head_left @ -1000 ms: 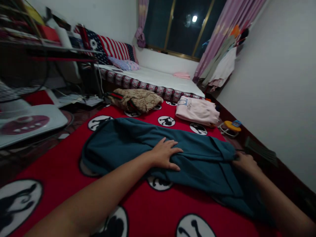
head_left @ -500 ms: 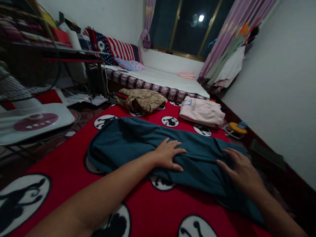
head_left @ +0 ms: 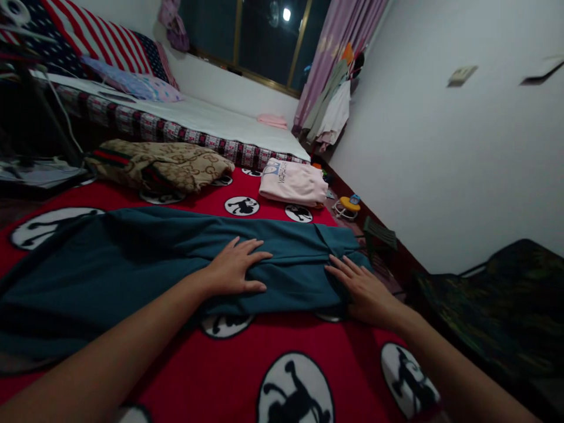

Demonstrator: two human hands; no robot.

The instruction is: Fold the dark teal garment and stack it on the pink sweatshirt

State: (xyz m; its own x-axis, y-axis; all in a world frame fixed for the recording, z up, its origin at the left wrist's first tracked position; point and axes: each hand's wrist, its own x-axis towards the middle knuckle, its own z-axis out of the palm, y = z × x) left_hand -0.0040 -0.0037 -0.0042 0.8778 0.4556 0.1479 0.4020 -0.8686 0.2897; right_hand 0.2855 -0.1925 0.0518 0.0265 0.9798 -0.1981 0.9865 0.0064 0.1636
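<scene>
One teal cloth point(head_left: 154, 252) lies lengthwise across the red blanket point(head_left: 211, 376), its broad part extending left of your left hand point(head_left: 233, 269). Your left hand rests flat on the cloth, fingers spread wide. A narrower section runs between your two hands. Your right hand point(head_left: 365, 294) touches the right end near its front edge; you cannot tell whether the hidden thumb pinches it.

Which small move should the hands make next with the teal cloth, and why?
Perhaps slide the left hand leftward along the teal cloth, smoothing it: the cloth's left stretch shows creases, while that hand lies spread near its middle and the right hand rests at its right end.
</scene>
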